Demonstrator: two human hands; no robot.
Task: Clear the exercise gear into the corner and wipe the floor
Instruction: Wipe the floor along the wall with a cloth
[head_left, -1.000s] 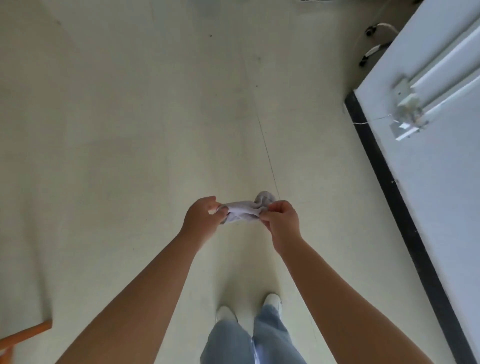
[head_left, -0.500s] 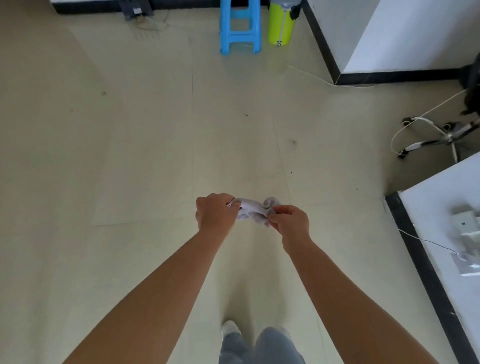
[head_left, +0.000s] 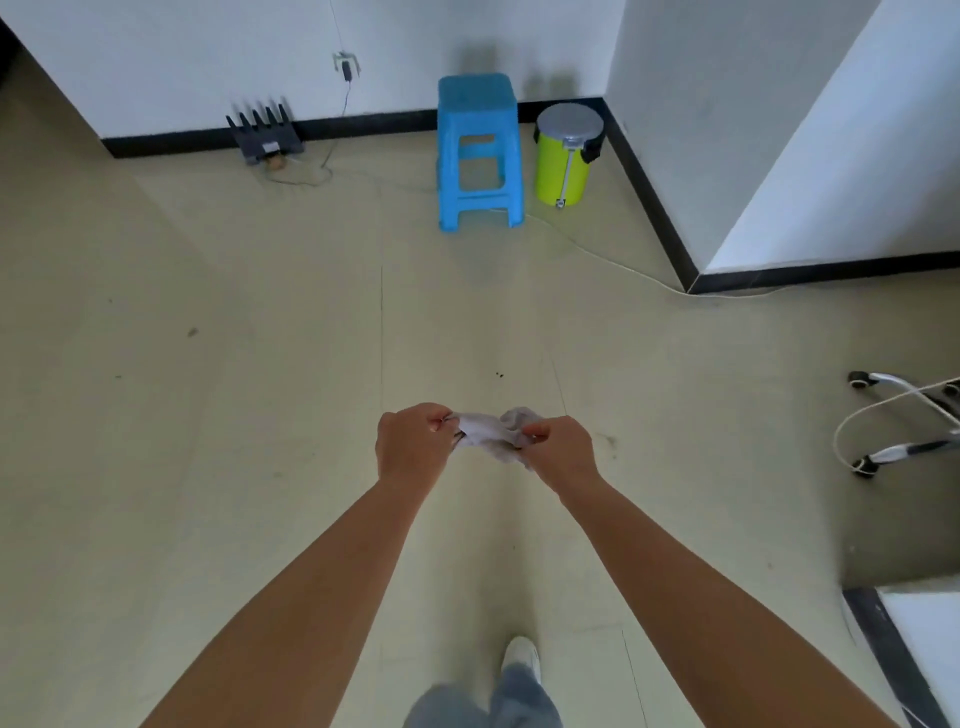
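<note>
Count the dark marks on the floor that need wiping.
3 clear: a scuff far left, specks ahead of the cloth, a smudge beside the right hand. Fainter ones may exist.

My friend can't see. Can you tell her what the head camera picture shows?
A person's left hand and right hand grip a crumpled grey cloth above a beige floor. Ahead, a blue stool and a green bin stand by the wall.
</note>
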